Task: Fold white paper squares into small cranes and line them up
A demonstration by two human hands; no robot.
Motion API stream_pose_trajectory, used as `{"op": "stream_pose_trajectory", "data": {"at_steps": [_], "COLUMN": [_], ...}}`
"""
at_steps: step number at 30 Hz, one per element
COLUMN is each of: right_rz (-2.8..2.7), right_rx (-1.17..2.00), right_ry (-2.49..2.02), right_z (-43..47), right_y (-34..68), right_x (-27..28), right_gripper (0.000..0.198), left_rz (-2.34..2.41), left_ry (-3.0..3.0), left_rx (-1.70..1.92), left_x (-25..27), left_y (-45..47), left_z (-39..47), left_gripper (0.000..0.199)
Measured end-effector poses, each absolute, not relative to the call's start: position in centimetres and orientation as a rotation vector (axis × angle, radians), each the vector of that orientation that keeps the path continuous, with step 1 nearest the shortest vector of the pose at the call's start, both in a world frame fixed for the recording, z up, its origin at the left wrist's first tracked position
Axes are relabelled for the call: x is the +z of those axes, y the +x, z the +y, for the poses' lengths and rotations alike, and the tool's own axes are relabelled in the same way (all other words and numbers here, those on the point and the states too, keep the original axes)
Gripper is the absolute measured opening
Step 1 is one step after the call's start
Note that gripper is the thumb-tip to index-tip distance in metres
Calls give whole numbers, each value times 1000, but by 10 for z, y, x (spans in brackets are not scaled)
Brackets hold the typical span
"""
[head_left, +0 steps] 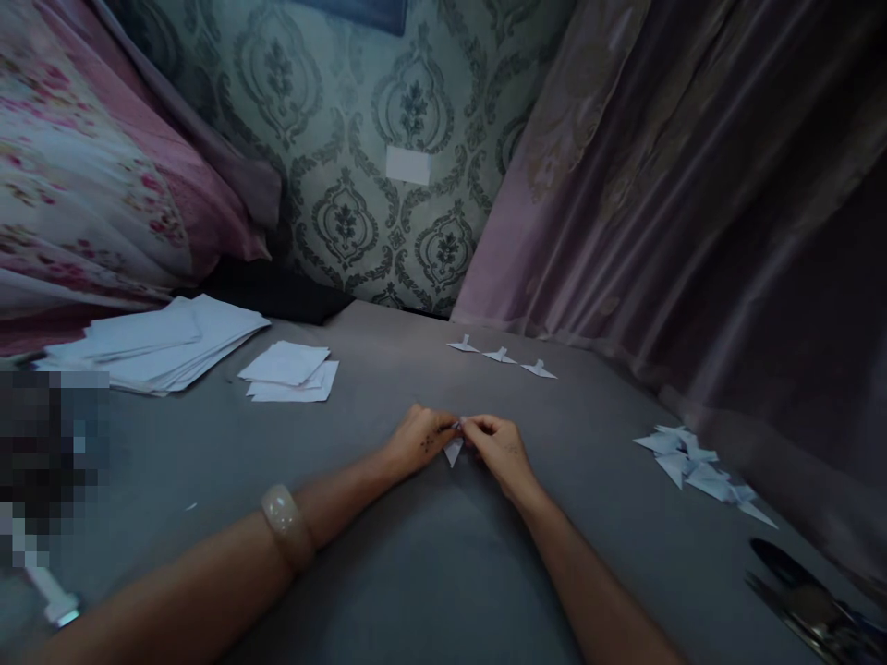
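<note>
Both hands meet over the middle of the grey surface, pinching one small folded white paper [453, 452] between them. My left hand [419, 438] grips its upper left side with closed fingers, and a pale bangle [285, 523] circles that wrist. On the other side, my right hand [500, 453] has thumb and forefinger closed on the paper's top edge. A pointed triangular tip hangs down below the fingers; the upper folds are mostly hidden by them. Beyond the hands stand three small folded paper figures [500, 355] in a slanting row.
A stack of square paper [287, 365] lies left of the hands, with a larger pile of sheets [159, 346] behind it. Several folded paper pieces [699, 466] are heaped at the right, near the curtain [624, 203]. Dark-handled scissors [804, 591] seem to lie at lower right.
</note>
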State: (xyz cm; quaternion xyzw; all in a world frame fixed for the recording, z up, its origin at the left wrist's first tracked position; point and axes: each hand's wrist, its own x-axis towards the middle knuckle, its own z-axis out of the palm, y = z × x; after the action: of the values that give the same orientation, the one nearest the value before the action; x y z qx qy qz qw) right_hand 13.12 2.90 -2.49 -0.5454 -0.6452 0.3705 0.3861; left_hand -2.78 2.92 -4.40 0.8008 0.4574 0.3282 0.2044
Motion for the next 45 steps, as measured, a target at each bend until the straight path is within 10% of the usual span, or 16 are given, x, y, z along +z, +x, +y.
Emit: {"op": "stream_pose_trajectory", "data": {"at_steps": [45], "right_rz": [-1173], "right_rx": [1619], "right_ry": [-1600], "right_z": [36], "right_y": [137], "right_x": [-7], "right_gripper": [15], "left_rz": [1216], "left_ry": [2213], "left_rx": [883], "left_x": [-38], "left_y": [-29], "left_z": [25], "left_gripper": [32]}}
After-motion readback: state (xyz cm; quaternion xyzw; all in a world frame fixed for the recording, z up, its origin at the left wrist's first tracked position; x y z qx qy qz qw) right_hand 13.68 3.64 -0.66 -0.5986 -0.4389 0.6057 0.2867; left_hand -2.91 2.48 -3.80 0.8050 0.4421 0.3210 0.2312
